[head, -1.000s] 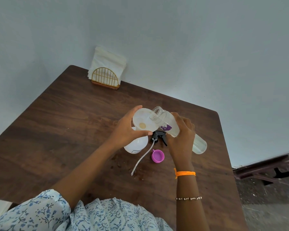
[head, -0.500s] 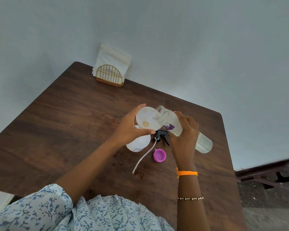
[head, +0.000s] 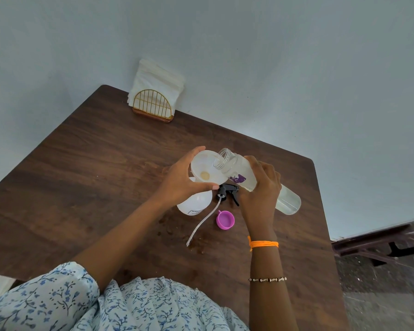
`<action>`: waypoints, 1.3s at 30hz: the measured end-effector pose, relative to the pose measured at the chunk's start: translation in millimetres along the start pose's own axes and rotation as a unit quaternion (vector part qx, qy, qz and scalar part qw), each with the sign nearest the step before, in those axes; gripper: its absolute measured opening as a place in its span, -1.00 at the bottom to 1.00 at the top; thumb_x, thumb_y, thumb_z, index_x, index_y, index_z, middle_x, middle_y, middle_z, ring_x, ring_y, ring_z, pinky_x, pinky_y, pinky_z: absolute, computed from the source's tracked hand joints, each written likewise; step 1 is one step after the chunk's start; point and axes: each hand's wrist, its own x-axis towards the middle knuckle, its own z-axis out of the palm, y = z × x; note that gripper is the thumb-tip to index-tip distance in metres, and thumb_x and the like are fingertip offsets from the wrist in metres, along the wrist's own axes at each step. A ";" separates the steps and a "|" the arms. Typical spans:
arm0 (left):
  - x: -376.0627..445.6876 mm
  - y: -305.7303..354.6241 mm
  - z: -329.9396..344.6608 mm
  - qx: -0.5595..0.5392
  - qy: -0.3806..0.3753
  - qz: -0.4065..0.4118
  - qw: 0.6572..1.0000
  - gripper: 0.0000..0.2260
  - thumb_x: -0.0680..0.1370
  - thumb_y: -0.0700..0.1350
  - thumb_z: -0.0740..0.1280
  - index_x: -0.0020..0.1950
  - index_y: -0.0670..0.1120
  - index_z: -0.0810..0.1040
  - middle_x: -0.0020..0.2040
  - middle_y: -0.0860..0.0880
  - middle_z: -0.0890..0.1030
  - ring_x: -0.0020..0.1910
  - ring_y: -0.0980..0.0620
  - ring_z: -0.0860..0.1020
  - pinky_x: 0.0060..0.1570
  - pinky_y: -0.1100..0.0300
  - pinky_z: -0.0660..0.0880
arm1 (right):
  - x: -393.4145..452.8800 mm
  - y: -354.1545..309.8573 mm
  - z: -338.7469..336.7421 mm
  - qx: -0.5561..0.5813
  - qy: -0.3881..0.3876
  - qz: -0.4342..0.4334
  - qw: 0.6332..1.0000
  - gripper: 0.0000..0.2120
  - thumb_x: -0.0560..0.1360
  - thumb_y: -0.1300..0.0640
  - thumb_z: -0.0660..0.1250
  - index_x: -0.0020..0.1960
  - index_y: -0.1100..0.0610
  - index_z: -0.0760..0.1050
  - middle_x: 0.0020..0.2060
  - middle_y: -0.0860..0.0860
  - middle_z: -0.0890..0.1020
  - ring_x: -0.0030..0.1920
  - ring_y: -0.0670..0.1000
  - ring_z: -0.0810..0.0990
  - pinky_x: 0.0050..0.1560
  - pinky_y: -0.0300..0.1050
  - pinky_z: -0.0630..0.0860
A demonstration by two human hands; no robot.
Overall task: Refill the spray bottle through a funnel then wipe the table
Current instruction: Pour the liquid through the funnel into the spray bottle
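A white spray bottle stands on the brown table, with a white funnel set in its neck. My left hand grips the funnel's rim. My right hand holds a clear refill bottle with a purple label, tilted so its open mouth rests over the funnel. The black spray head with its long tube lies on the table just right of the spray bottle. A pink cap lies beside the tube.
A gold wire holder with white napkins stands at the table's far edge by the wall. Brown stains mark the wood near the tube's end. A dark bench is off to the right.
The hands, funnel and refill bottle keep the same pose; the refill bottle seems tipped slightly further over the funnel. The view has shifted a little.
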 end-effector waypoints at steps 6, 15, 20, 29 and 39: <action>-1.0 1.4 -0.8 -0.011 -0.005 0.003 1.000 -0.20 0.29 -0.02 0.56 0.44 0.10 0.23 0.39 0.04 0.38 0.28 0.10 0.36 0.22 0.14 0.39 | 0.3 1.1 1.0 -0.002 -0.001 0.002 1.000 -0.40 0.21 0.42 0.50 0.20 0.11 0.51 0.06 0.12 0.56 0.09 0.15 0.45 0.09 0.09 0.41; -1.2 0.6 -1.3 -0.008 -0.007 0.000 1.000 -0.19 0.29 -0.01 0.56 0.44 0.10 0.24 0.38 0.04 0.38 0.30 0.05 0.37 0.17 0.16 0.39 | 0.0 0.9 1.5 -0.007 -0.001 0.009 1.000 -0.40 0.22 0.41 0.50 0.21 0.10 0.51 0.08 0.11 0.56 0.10 0.14 0.44 0.14 0.10 0.39; -1.6 1.9 -1.6 -0.014 -0.010 -0.001 1.000 -0.18 0.28 -0.01 0.57 0.44 0.09 0.24 0.38 0.04 0.38 0.30 0.05 0.37 0.24 0.09 0.42 | 0.2 0.9 1.9 -0.009 0.002 0.002 1.000 -0.40 0.20 0.42 0.49 0.19 0.10 0.51 0.05 0.10 0.56 0.08 0.13 0.44 0.10 0.15 0.43; -0.7 1.8 -0.7 -0.007 -0.007 0.001 1.000 -0.18 0.28 -0.01 0.56 0.45 0.08 0.24 0.39 0.04 0.38 0.30 0.05 0.37 0.23 0.09 0.42 | -0.1 -0.2 3.7 -0.011 0.010 0.002 1.000 -0.40 0.20 0.41 0.51 0.19 0.10 0.52 0.06 0.12 0.57 0.09 0.14 0.45 0.12 0.20 0.44; -1.1 1.3 -1.2 -0.007 -0.010 0.001 1.000 -0.18 0.28 -0.01 0.56 0.45 0.09 0.23 0.39 0.04 0.38 0.30 0.05 0.37 0.21 0.11 0.42 | -0.4 -2.4 2.6 -0.015 0.010 0.006 1.000 -0.39 0.19 0.43 0.50 0.19 0.10 0.51 0.07 0.11 0.56 0.10 0.13 0.43 0.14 0.19 0.41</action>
